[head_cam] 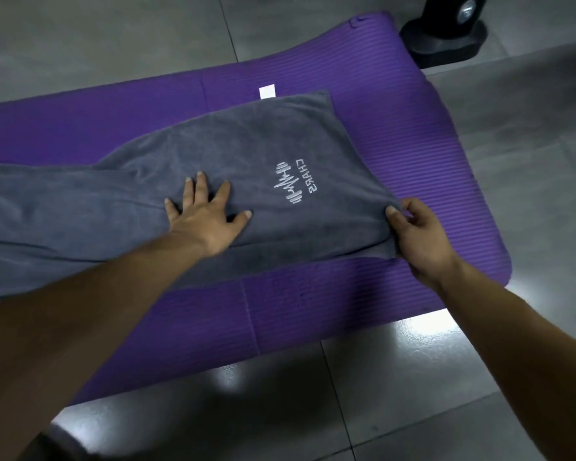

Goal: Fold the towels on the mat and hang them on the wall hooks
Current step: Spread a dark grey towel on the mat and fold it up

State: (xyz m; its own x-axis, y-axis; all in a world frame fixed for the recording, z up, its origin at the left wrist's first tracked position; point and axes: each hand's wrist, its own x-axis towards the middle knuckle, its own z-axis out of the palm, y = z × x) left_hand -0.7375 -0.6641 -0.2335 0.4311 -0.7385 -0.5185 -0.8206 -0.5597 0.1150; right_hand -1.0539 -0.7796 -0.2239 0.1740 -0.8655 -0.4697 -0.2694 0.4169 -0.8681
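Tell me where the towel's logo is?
In the head view the logo sits on the grey towel, between the flat left hand and the right hand pinching its corner.

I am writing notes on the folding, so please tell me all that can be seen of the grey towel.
The grey towel looks soft, like microfibre, with a pale embroidered logo on top. It lies flat along the purple mat, its left end running out of view. The left hand presses flat on it; the right hand pinches its right edge.
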